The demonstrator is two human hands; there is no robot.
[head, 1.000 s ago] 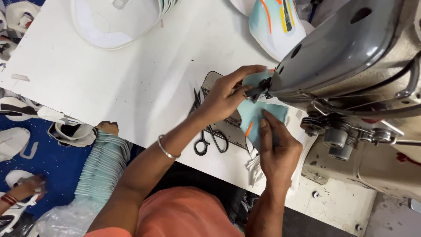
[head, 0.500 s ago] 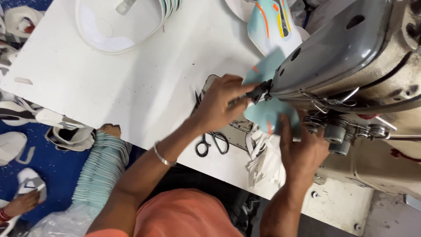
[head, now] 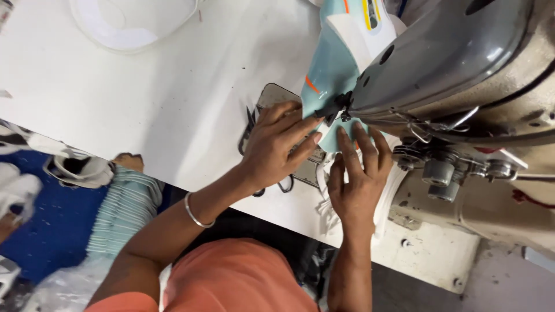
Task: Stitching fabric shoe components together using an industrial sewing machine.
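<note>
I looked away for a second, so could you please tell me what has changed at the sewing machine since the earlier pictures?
The light blue piece has been fed further under the sewing machine, away from the person. The left hand and right hand have both flattened onto it near the needle. The scissors stay beneath the left hand, and the white table is unchanged.
</note>
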